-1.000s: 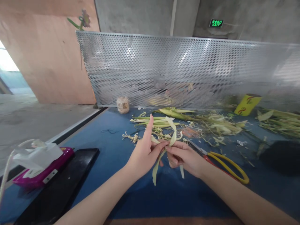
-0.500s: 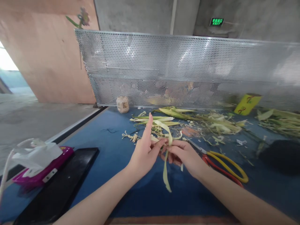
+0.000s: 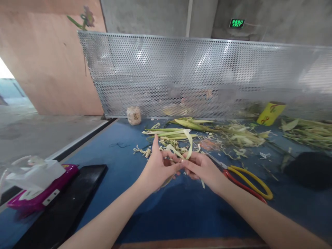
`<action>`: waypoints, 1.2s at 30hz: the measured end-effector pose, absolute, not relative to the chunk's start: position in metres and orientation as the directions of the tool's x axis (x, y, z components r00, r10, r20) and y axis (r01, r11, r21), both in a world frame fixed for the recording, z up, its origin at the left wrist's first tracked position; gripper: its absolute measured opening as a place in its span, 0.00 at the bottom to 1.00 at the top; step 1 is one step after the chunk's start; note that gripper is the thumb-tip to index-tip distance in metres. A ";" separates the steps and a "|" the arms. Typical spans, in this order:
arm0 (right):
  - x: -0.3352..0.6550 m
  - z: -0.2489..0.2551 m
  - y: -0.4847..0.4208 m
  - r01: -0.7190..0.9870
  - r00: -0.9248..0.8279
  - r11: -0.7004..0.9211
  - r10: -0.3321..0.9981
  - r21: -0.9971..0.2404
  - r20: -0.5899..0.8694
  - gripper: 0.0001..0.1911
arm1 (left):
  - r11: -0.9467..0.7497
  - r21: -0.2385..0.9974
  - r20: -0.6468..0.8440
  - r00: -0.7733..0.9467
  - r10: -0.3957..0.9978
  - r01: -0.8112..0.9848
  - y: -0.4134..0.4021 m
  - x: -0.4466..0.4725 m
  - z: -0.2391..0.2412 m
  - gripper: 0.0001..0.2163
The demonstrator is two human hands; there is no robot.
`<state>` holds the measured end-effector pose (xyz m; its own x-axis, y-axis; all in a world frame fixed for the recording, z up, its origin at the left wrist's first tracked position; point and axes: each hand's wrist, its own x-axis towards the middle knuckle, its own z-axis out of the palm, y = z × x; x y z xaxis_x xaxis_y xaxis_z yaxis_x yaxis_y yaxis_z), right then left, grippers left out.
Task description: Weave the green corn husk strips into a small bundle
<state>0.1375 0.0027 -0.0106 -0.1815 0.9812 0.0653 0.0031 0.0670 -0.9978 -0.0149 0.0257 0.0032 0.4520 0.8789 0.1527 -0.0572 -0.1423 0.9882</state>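
A pale green husk strip (image 3: 190, 144) stands up in a curved loop between my hands, over the front middle of the blue table. My left hand (image 3: 158, 167) pinches it with the thumb, one finger pointing upward. From the right, the thumb and fingers of my right hand (image 3: 203, 168) close on the same strip, fingertips touching the left thumb. A short pale end hangs below the right hand. What lies behind the fingers is hidden. Scissors (image 3: 237, 169) with one yellow and one red handle lie beside my right wrist. Behind the hands are small knotted husk pieces (image 3: 145, 151).
Green husks (image 3: 192, 124) and shredded scraps (image 3: 241, 136) spread along the back, by a perforated metal screen (image 3: 155, 69). A yellow can (image 3: 271, 113) leans at right; a dark round object (image 3: 306, 170) sits nearer. Left are a black tray (image 3: 75, 197) and purple power strip (image 3: 41, 197).
The strip's long tail, which hung down in front of my fingers, no longer shows there. A loop now rises above the hands. My left hand has shifted slightly left.
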 end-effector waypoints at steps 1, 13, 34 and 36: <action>0.138 -0.012 0.003 0.038 -0.177 0.082 0.981 -0.996 0.074 0.13 | -0.147 0.988 0.148 0.467 0.872 -0.038 0.025 -0.015 0.004 0.53; 0.137 -0.011 0.000 0.353 -0.131 0.142 0.986 -0.925 0.101 0.11 | -0.146 0.973 0.023 0.551 0.834 0.180 0.025 -0.022 0.005 0.49; 0.141 -0.006 -0.001 0.146 -0.195 0.004 0.980 -0.989 -0.025 0.23 | -0.015 0.988 0.099 0.558 0.824 -0.154 0.022 -0.012 0.005 0.48; 0.141 -0.008 -0.001 0.138 -0.188 0.002 0.982 -0.990 -0.024 0.21 | -0.005 0.987 0.095 0.553 0.828 -0.161 0.023 -0.012 0.006 0.47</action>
<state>0.1408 -0.0006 -0.0078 -0.1881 0.9819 -0.0238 0.1380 0.0025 -0.9904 -0.0116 0.0226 0.0057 0.5526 0.8280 0.0948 -0.1610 -0.0055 0.9869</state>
